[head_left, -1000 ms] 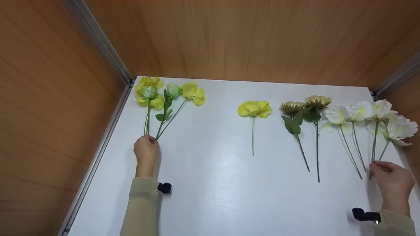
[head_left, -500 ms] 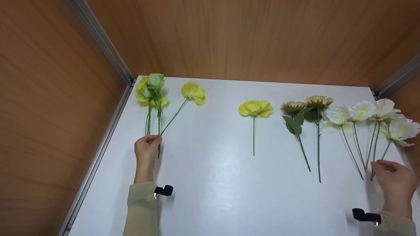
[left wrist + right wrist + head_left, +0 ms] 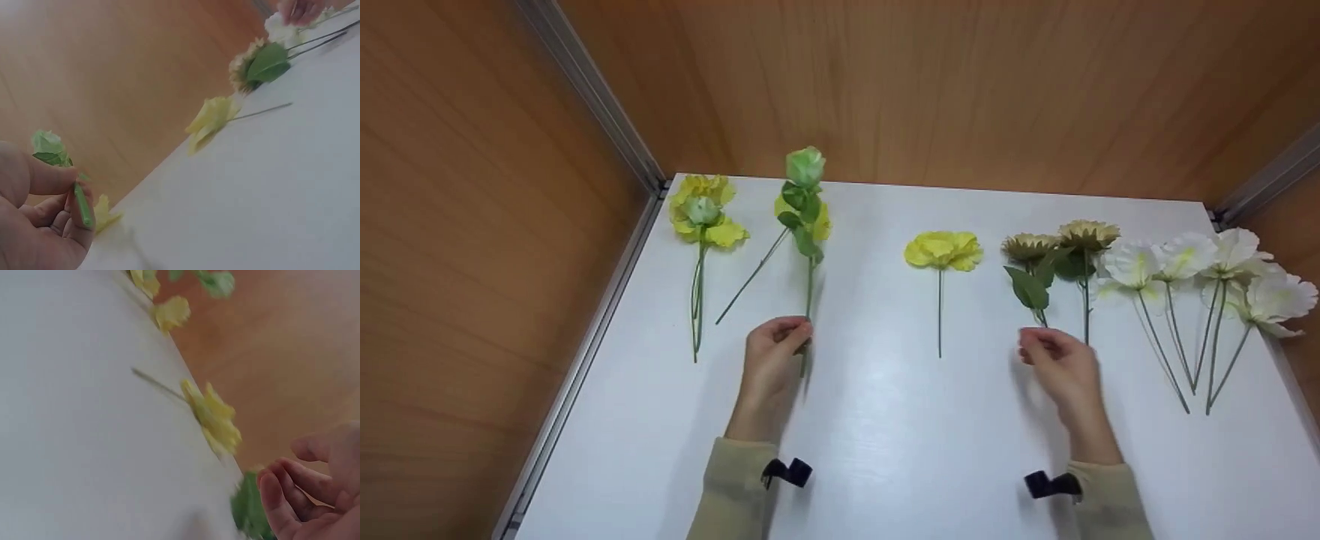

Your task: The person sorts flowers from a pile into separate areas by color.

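My left hand (image 3: 771,352) pinches the stem of a pale green artificial rose (image 3: 805,166) between thumb and fingers, its bloom pointing to the back wall. In the left wrist view the stem's green end (image 3: 84,208) pokes out past the fingertips. Behind the rose, a yellow flower (image 3: 823,225) lies partly hidden on the white table. My right hand (image 3: 1061,367) is raised over the stems of two tan flowers (image 3: 1087,234) with green leaves. In the right wrist view its thumb and fingers are apart and hold nothing.
At the left lie yellow blooms (image 3: 726,233) with another pale green bloom (image 3: 703,211) on top. A single yellow flower (image 3: 942,250) lies mid-table. Several white flowers (image 3: 1279,294) fan out at the right edge. A wooden wall (image 3: 930,90) closes off the table's back.
My left hand has picked the green rose out of the left group and carried it right. My right hand has let go of a white flower's stem and moved left.
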### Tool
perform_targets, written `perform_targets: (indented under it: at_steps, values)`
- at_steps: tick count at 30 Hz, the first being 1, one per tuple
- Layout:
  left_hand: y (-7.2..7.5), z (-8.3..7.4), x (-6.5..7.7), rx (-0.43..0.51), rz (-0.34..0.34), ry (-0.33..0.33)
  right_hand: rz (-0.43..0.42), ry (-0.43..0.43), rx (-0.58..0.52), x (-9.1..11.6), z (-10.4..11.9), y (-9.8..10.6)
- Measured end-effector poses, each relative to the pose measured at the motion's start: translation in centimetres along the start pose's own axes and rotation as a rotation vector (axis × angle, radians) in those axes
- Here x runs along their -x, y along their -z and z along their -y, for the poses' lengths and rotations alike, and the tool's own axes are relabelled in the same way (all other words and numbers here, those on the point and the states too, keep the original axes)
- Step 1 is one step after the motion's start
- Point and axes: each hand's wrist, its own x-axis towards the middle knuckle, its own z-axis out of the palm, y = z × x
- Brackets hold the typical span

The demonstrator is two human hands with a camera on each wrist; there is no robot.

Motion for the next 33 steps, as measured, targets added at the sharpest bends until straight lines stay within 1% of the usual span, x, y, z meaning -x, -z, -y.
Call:
perform_targets:
  at_steps: [3, 6, 9, 12, 17, 24, 28, 33]
  values:
    - [-2.4, 0.4, 1.1, -0.035, 0.080, -0.028, 0.126, -0.004, -0.024, 1.0, 1.1, -4.8]
    - [-4.3, 0.9, 2.1, -0.055, 0.141, -0.069, 0.206, -0.012, -0.068, 2.0, 2.2, -8.7]
    - [-5.8, 1.3, 2.8, -0.046, 0.171, -0.087, 0.258, 0.000, -0.119, 2.7, 3.1, -11.5]
    - [-6.9, 1.6, 3.5, -0.035, 0.187, -0.093, 0.280, 0.032, -0.159, 3.1, 3.6, -13.2]
    - [-7.8, 1.8, 4.2, -0.053, 0.210, -0.107, 0.295, 0.077, -0.198, 3.2, 4.0, -14.6]
    - [-8.0, 2.2, 4.6, -0.077, 0.264, -0.141, 0.309, 0.113, -0.253, 3.2, 4.1, -15.3]
    - [-8.0, 2.2, 4.6, -0.095, 0.281, -0.146, 0.296, 0.108, -0.285, 3.1, 4.1, -15.4]
    - [-7.8, 2.4, 4.5, -0.121, 0.304, -0.124, 0.289, 0.098, -0.309, 2.8, 3.9, -15.6]
